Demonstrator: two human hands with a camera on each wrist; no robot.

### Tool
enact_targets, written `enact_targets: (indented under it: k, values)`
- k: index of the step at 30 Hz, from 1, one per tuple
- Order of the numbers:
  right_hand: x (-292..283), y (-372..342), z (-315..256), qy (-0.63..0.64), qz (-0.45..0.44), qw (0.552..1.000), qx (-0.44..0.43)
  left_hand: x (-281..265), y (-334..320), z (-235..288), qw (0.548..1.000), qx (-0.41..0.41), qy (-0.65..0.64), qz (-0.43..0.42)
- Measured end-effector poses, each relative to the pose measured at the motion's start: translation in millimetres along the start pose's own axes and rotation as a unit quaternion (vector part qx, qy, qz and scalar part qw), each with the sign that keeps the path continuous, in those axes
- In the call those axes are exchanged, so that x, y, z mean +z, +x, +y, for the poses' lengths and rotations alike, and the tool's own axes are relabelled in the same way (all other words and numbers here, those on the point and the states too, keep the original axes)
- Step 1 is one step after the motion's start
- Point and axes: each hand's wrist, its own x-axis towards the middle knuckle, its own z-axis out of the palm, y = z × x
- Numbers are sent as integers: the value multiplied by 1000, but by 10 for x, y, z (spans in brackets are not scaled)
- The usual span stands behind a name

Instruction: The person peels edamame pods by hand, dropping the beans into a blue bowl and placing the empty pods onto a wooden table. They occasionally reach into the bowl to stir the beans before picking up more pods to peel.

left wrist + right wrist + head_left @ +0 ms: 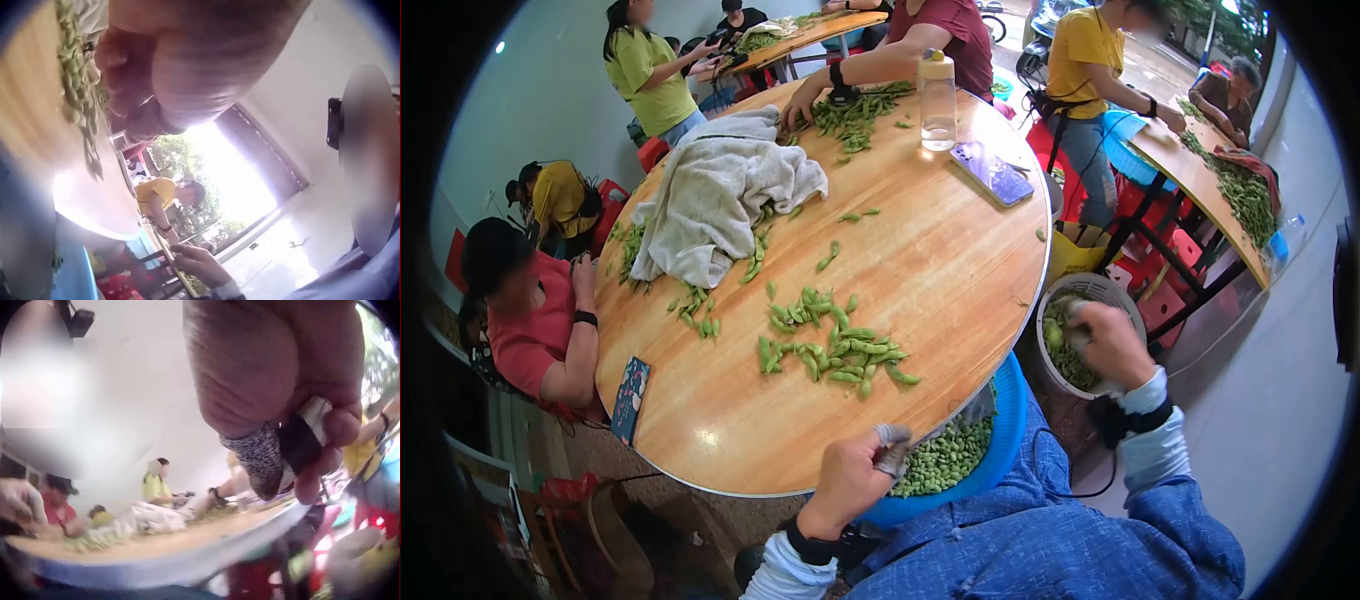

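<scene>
My left hand, with grey wrapping on its fingertips, is curled over the near side of a blue basin of shelled green beans. No pod shows in it; in the left wrist view the hand is curled and dim. My right hand is over a white basket of green pods or husks. In the right wrist view that hand has a speckled wrap on the thumb, which meets curled, taped fingers; nothing visible is between them. Green pods lie on the round table.
A grey cloth, a bottle, a purple phone and a dark patterned case are on the table. More pods are at its far side, where a person's hand reaches in. Several people sit or stand around.
</scene>
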Motion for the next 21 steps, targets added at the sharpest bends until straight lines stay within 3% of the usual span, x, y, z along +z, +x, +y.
enact_targets:
  k: [1,2,5,8,9,14,17,20,21]
  values:
    - [-52,-57,207,-114,26,992,47,-69,48,26,996,36,76,19]
    - [-101,-102,286,-94,36,993,57,-145,160,-6,971,112,203,59]
    - [-86,-203,283,7,52,997,61,-264,560,-14,922,219,293,125]
    - [51,-127,-89,157,31,986,46,-251,904,-162,899,274,327,92]
    - [97,-91,-185,152,32,988,3,-238,947,-178,897,264,347,72]
    - [384,57,-545,245,-49,968,-21,-240,960,-118,899,195,391,12]
    - [564,128,-754,299,-83,950,-36,-304,882,-206,921,174,336,92]
    - [720,247,-928,336,-129,930,-69,-359,704,-68,955,160,140,206]
    - [807,273,-1001,433,-159,886,-50,-335,655,-49,965,146,10,218]
